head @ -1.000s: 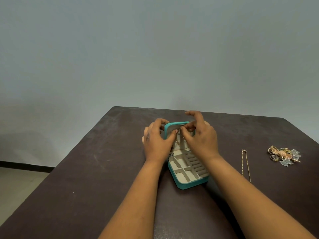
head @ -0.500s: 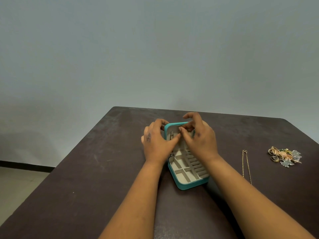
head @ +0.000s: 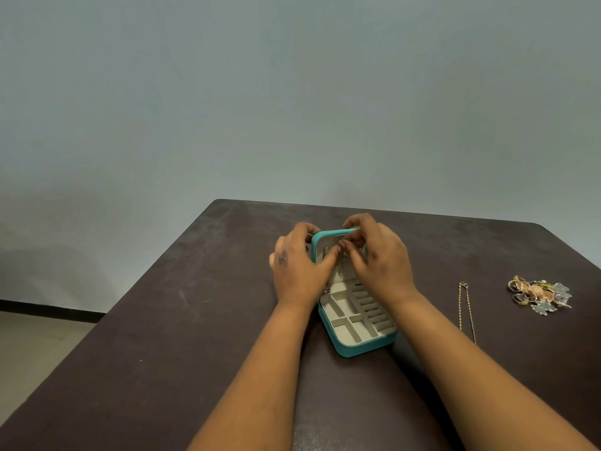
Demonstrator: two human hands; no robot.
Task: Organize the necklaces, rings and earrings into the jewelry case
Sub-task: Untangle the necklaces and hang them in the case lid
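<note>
the teal jewelry case (head: 357, 323) stands open near the middle of the dark table (head: 162, 320), its long axis running from the near edge away and slightly left, lid (head: 328, 236) upright at the far end. the left hand (head: 300, 268) curls round the lid's left edge, thumb inside. the right hand (head: 380, 258) has its fingers bent at the lid's top, pinching against the left thumb at a thin chain (head: 341, 265) that hangs down the lid's lining; which hand bears it i cannot tell. bare table lies left and near. a gold necklace (head: 466, 309) lies right of the case, and a heap of rings and earrings (head: 538, 294) sits farther right, near the table's edge.
</note>
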